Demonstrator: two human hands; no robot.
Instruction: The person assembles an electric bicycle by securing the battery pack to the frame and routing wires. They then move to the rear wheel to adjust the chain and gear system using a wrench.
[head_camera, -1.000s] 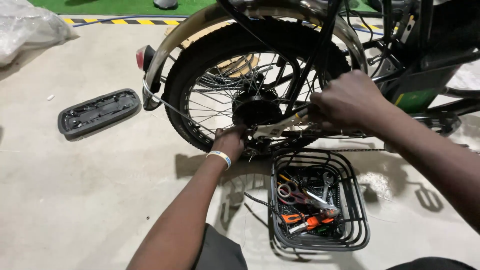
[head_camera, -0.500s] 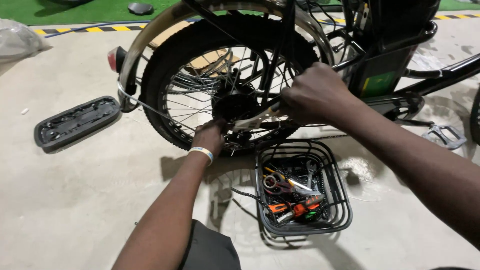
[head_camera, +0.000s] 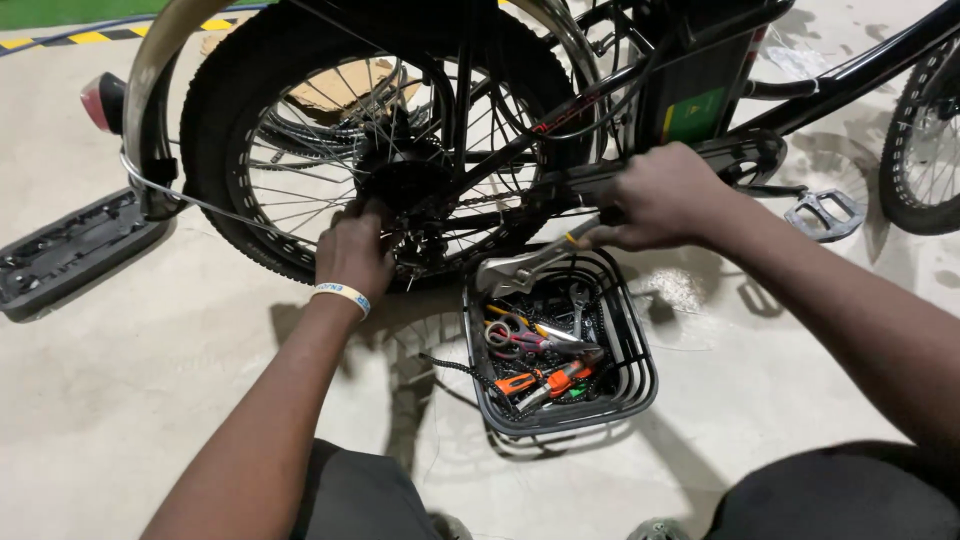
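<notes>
A black bicycle stands on the concrete with its rear wheel (head_camera: 300, 190) in front of me. My left hand (head_camera: 352, 250), a white band on its wrist, rests against the wheel's hub and sprocket (head_camera: 405, 190), fingers curled on the parts there. My right hand (head_camera: 655, 198) is shut on the handle of silver locking pliers (head_camera: 525, 268), whose jaws hang over the left rim of a black wire basket (head_camera: 630, 390). The basket holds several tools, among them scissors (head_camera: 510, 335) and orange-handled cutters (head_camera: 545, 382).
A flat black plastic tray (head_camera: 65, 255) lies on the floor at the left. The bicycle's pedal (head_camera: 825, 212) sticks out at the right, with the front wheel (head_camera: 925, 140) beyond it. A silver mudguard (head_camera: 150, 90) arcs over the rear tyre. My knees are at the bottom edge.
The view has shifted right and closer. My right hand has come away from the wheel's axle area, down and right, and now carries the locking pliers above the basket. My left hand stays at the hub.
</notes>
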